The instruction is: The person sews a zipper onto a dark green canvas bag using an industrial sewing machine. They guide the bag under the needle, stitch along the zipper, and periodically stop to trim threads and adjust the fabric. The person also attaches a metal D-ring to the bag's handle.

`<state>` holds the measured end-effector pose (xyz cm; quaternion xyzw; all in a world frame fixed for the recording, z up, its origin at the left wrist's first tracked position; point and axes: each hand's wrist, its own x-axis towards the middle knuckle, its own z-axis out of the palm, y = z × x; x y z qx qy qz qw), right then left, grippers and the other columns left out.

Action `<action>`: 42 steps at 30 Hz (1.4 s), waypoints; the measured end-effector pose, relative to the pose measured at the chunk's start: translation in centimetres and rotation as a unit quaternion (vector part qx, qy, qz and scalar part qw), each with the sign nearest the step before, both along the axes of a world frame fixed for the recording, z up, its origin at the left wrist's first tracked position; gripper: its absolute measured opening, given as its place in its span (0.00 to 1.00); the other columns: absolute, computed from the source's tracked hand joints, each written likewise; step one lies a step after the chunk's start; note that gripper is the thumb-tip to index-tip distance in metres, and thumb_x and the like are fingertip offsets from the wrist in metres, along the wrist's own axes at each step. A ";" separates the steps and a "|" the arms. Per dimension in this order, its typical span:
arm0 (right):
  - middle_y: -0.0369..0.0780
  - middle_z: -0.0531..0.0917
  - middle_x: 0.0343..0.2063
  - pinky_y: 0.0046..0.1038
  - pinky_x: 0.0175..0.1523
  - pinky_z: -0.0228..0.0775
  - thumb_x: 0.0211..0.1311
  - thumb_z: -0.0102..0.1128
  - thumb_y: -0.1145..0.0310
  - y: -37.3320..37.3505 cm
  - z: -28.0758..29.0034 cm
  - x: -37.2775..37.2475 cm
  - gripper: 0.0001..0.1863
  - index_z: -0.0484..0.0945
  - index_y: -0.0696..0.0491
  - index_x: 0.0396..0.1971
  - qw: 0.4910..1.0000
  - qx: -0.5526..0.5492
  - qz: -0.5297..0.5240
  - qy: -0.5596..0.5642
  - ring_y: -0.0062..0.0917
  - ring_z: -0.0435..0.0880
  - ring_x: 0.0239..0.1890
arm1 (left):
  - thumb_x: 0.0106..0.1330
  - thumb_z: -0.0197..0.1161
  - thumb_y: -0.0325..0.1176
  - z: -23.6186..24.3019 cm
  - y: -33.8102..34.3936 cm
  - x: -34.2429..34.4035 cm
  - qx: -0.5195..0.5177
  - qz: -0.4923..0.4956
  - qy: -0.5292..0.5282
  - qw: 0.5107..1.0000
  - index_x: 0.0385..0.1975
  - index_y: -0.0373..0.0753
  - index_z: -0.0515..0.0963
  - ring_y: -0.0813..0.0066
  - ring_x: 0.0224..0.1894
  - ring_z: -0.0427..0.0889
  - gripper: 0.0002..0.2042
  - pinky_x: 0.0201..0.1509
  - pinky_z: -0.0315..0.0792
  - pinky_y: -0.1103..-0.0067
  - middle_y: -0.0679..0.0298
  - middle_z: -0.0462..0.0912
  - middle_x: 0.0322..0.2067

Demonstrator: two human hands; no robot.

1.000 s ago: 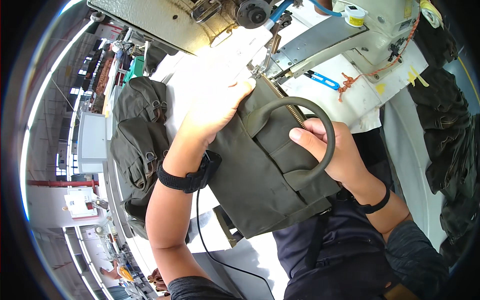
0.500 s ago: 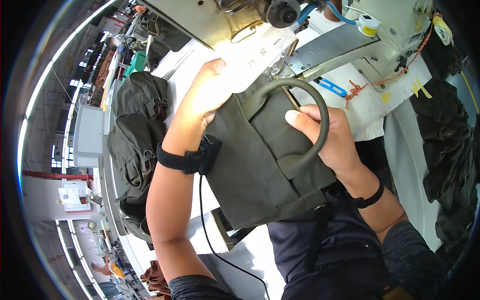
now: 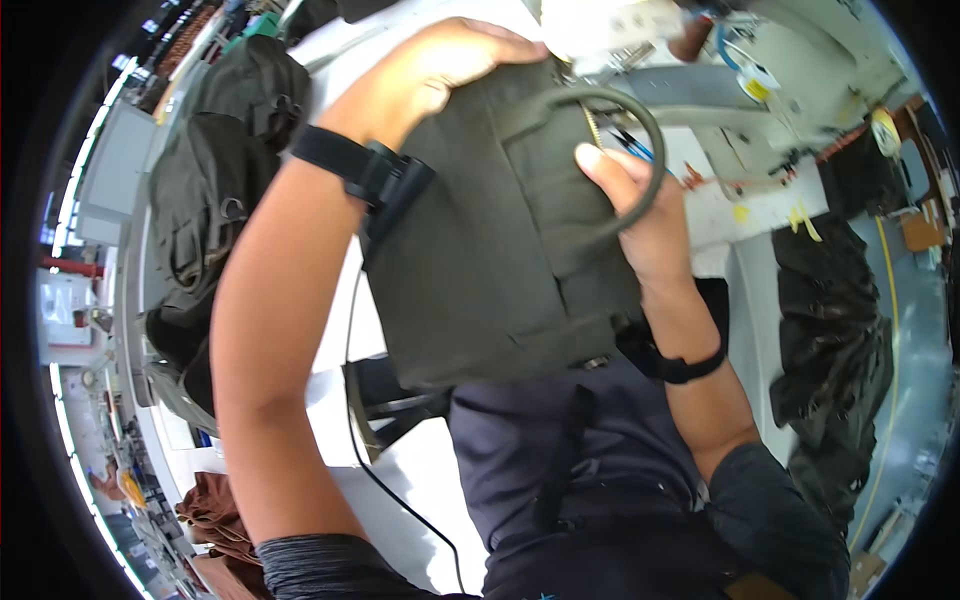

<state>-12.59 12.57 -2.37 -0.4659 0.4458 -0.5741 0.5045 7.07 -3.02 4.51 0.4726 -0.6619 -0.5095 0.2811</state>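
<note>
Up goes the bare left hand (image 3: 455, 60) toward the pale metal sewing machine (image 3: 830, 70), its grip too blurred to call; nearside of the machine, the bare right hand (image 3: 645, 205) pinches the dark olive fabric bag (image 3: 450, 260) by its brass-toothed zipper (image 3: 592, 123).

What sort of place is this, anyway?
Most likely a sewing workshop, perhaps one that makes bags: a pale machine that looks like a sewing machine stands beyond the dark green bag being handled, and similar bags lie at the left.
</note>
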 end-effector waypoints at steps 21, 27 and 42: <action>0.29 0.77 0.17 0.17 0.24 0.55 0.73 0.70 0.59 6.7 0.6 -6.9 0.16 0.85 0.58 0.31 0.974 0.052 0.214 0.045 0.09 0.69 0.18 | 0.53 0.78 0.23 -4.5 29.2 -8.0 -0.457 0.081 -0.272 0.843 0.59 0.37 0.74 0.43 0.69 0.71 0.31 0.74 0.64 0.56 0.50 0.76 0.63; 0.30 0.75 0.15 0.16 0.19 0.52 0.73 0.70 0.60 8.3 0.5 -5.0 0.17 0.83 0.61 0.32 0.946 0.185 0.191 -0.187 0.09 0.66 0.15 | 0.56 0.70 0.18 -6.4 26.7 -7.2 -0.595 0.190 -0.273 0.732 0.42 0.45 0.82 0.71 0.48 0.88 0.16 0.62 0.73 0.67 0.72 0.89 0.42; 0.31 0.78 0.18 0.16 0.24 0.62 0.73 0.70 0.51 7.8 -1.0 -5.5 0.21 0.83 0.55 0.28 0.965 0.084 0.229 -0.092 0.11 0.74 0.20 | 0.58 0.79 0.23 -6.4 26.2 -6.5 -0.631 0.141 -0.257 0.718 0.36 0.47 0.86 0.76 0.38 0.89 0.11 0.52 0.72 0.76 0.74 0.92 0.39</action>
